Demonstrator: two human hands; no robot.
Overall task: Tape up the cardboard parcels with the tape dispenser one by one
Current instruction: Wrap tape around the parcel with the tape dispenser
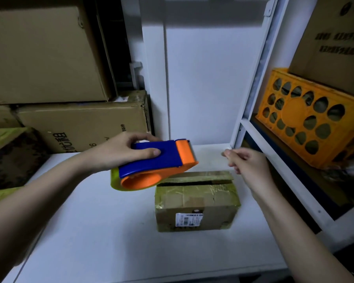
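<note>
A small cardboard parcel [196, 201] stands on the white table [102, 231], wrapped in yellowish tape, with a white shipping label on its front. Its top flap gapes open along a dark slit. My left hand [121, 150] grips a blue and orange tape dispenser [157, 164] with a roll of clear tape, held in the air just above and left of the parcel. My right hand [247, 162] hovers behind the parcel's right end, fingers loosely curled with thumb and forefinger close together. Whether it pinches a tape end I cannot tell.
Large cardboard boxes [49, 58] are stacked at the back left. A white shelf frame [253, 123] rises on the right and holds an orange plastic crate [311, 117] with another box above it. A white wall panel stands behind the table.
</note>
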